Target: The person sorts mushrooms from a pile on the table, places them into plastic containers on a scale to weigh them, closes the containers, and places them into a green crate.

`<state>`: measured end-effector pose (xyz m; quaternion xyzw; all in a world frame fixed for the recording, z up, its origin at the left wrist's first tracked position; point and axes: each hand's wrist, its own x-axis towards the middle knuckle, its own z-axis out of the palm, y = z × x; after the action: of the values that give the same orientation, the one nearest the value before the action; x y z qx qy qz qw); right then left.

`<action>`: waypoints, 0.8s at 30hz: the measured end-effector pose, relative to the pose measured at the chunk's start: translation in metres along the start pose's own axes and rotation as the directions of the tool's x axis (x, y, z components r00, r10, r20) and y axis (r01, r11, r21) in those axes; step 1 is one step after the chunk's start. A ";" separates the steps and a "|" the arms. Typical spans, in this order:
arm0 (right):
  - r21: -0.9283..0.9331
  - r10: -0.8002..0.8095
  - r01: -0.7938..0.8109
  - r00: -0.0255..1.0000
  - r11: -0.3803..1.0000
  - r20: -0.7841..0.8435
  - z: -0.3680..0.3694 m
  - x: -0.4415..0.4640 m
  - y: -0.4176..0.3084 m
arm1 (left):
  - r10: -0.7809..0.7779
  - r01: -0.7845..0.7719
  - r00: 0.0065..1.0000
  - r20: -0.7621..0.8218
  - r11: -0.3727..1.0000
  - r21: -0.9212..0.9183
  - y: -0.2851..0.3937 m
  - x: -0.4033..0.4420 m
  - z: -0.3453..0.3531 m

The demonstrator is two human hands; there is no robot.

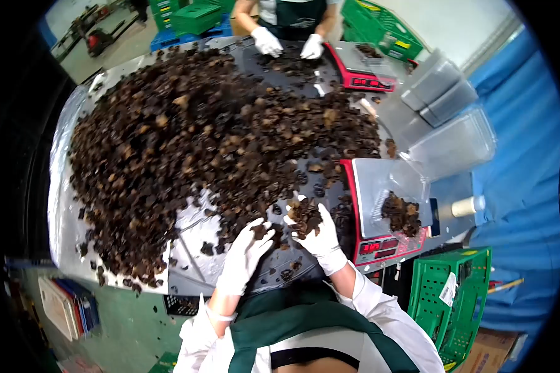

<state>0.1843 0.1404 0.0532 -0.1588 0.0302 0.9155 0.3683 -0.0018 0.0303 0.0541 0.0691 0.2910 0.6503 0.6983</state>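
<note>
A large heap of dried dark brown mushroom pieces point(162, 137), which look like wood ear, covers much of the table. My right hand point(322, 241), in a white glove, faces palm up and cups a clump of dried mushrooms point(305, 216). Beside it my gloved left hand point(244, 258) has its fingers curled around a few dried mushrooms point(261, 232) at the near edge of the heap. Right of my hands stands a red digital scale point(370, 248) with lit digits. On its plate sits a clear plastic tub point(382, 193) with some mushrooms inside.
Across the table a person's gloved hands point(267, 43) touch mushrooms near a second red scale point(370, 81). Clear plastic tubs point(454, 143) are stacked at the right. A green crate point(423, 286) stands below the table's right edge, near a blue curtain point(516, 174).
</note>
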 end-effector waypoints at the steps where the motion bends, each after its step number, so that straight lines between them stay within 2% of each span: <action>1: -0.035 0.028 -0.027 0.998 0.999 0.053 0.008 -0.006 0.005 | -0.033 0.033 0.999 0.027 0.999 -0.016 0.002 0.001 0.011; 2: -0.005 0.003 -0.003 0.990 1.000 -0.140 0.004 -0.011 0.009 | -0.038 0.038 0.999 0.026 0.999 -0.029 0.005 -0.003 0.021; 3: -0.071 -0.013 0.016 0.999 0.997 0.035 -0.002 -0.010 0.012 | 0.022 -0.038 0.994 0.108 0.988 0.148 0.003 -0.003 0.024; 5: -0.154 -0.045 0.050 0.998 0.987 0.035 -0.006 -0.020 0.014 | 0.003 -0.026 0.988 0.152 0.988 0.151 -0.018 0.010 0.007; 6: -0.166 -0.048 0.052 0.999 0.985 0.023 -0.014 -0.024 0.012 | -0.054 0.062 0.985 0.165 0.997 -0.043 -0.025 0.021 -0.006; 8: -0.138 -0.043 0.046 0.999 0.989 0.029 -0.021 -0.030 0.013 | -0.076 0.077 0.980 0.182 0.997 -0.001 -0.022 0.027 -0.003; 10: -0.133 -0.064 0.056 0.996 0.989 -0.055 -0.010 -0.040 0.015 | -0.100 0.096 0.980 0.172 0.995 0.033 -0.024 0.027 0.004; 11: -0.127 -0.062 0.062 0.998 0.990 0.003 -0.007 -0.044 0.016 | -0.042 0.043 0.995 0.088 0.999 0.001 -0.019 0.016 0.003; 14: -0.117 -0.156 0.150 0.987 0.982 -0.039 0.012 -0.050 0.016 | 0.029 -0.013 0.995 0.099 0.987 -0.161 -0.035 0.019 0.029; 15: -0.095 -0.138 0.144 0.988 0.985 0.065 0.008 -0.050 0.012 | -0.004 0.017 0.998 0.059 0.975 -0.220 -0.040 0.020 0.037; 16: -0.070 -0.180 0.179 0.983 0.981 -0.022 0.020 -0.053 0.013 | -0.031 0.032 0.999 0.007 0.961 -0.274 -0.042 0.020 0.041; 18: 0.015 -0.192 0.191 0.979 0.981 0.063 0.022 -0.057 0.003 | -0.008 0.045 0.990 0.137 0.963 -0.264 -0.052 0.025 0.049; 20: 0.090 -0.238 0.232 0.968 0.969 0.075 0.022 -0.061 -0.008 | -0.022 0.031 0.999 0.034 0.957 -0.289 -0.056 0.026 0.073; 22: 0.021 -0.272 0.272 0.948 0.962 0.164 0.023 -0.068 -0.019 | 0.005 0.032 0.992 0.127 0.957 -0.288 -0.066 0.032 0.080; 23: -0.043 -0.306 0.311 0.946 0.949 0.104 0.021 -0.071 -0.024 | 0.018 0.018 0.989 0.144 0.969 -0.246 -0.069 0.034 0.088; 24: -0.107 -0.338 0.341 0.940 0.934 0.045 0.021 -0.074 -0.029 | -0.021 0.036 0.998 0.059 0.960 -0.277 -0.075 0.036 0.097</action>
<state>0.2492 0.1159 0.0980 -0.1704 -0.0541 0.8404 0.5116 0.1107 0.0814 0.0871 -0.0158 0.1784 0.6725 0.7181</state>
